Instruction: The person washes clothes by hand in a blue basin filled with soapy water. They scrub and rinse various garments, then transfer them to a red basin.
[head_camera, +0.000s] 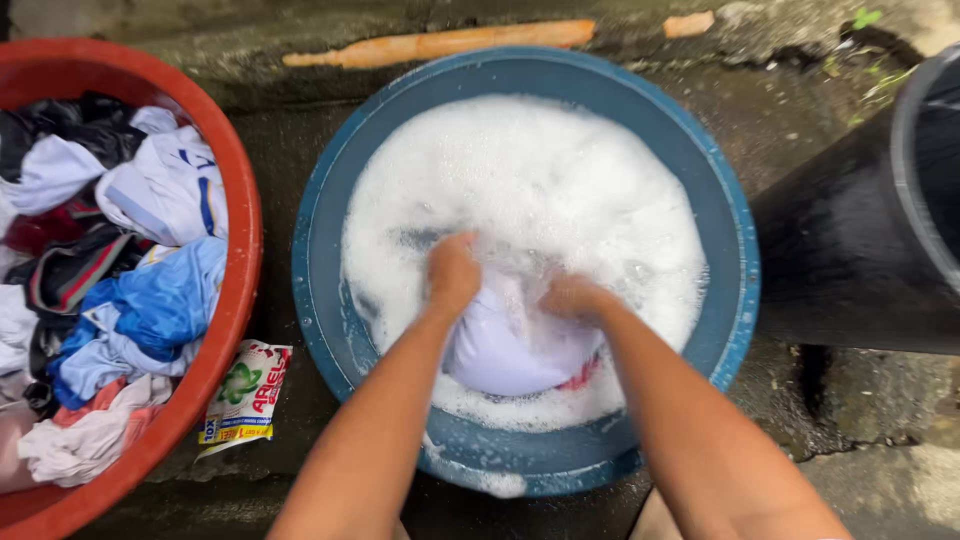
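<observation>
White garment (505, 345) getting scrubbed in the blue basin (720, 200): left hand (452, 272) and right hand (572, 296) both bunching it; next, rub harder at six o'clock.

Soft, even daylight, bright without hard sun; shadows are faint, only a thin dark band under the rim of the blue basin (330, 200); the foam (540, 170) is nearly blown out to flat white, its texture lost; the wet ground (770, 110) gives a dull sheen; both hands look slightly smeared, perhaps motion blur; edges bow a little, wide-lens style.
</observation>
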